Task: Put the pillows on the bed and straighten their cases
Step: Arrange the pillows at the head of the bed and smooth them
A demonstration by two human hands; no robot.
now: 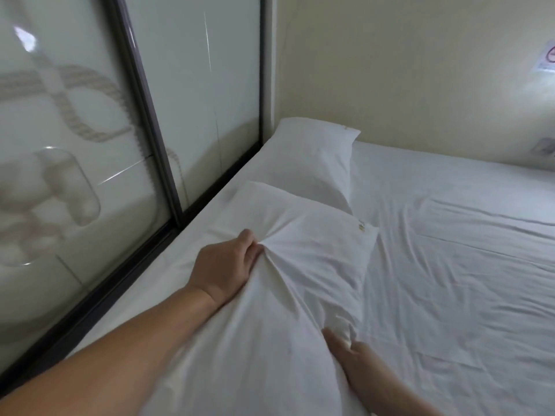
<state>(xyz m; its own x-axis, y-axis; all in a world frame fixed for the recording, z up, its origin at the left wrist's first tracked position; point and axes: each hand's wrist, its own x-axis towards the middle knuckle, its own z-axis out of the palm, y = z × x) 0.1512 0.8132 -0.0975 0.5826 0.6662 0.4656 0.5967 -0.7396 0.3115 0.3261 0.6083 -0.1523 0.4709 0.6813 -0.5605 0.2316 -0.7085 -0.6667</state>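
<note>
Two white pillows lie on the bed (450, 265) along its left side. The far pillow (309, 163) rests in the corner by the wall. The near pillow (306, 235) lies in front of it, its case bunched into radiating folds. My left hand (225, 265) is closed on a pinch of that case near the pillow's middle. My right hand (354, 361) grips the case at the pillow's near right edge, with fabric gathered between thumb and fingers.
Glossy sliding wardrobe doors (90, 145) with a dark frame run close along the bed's left side. A cream wall (420, 70) stands behind the bed, with a small sign (548, 60) at the right. The white sheet is wrinkled.
</note>
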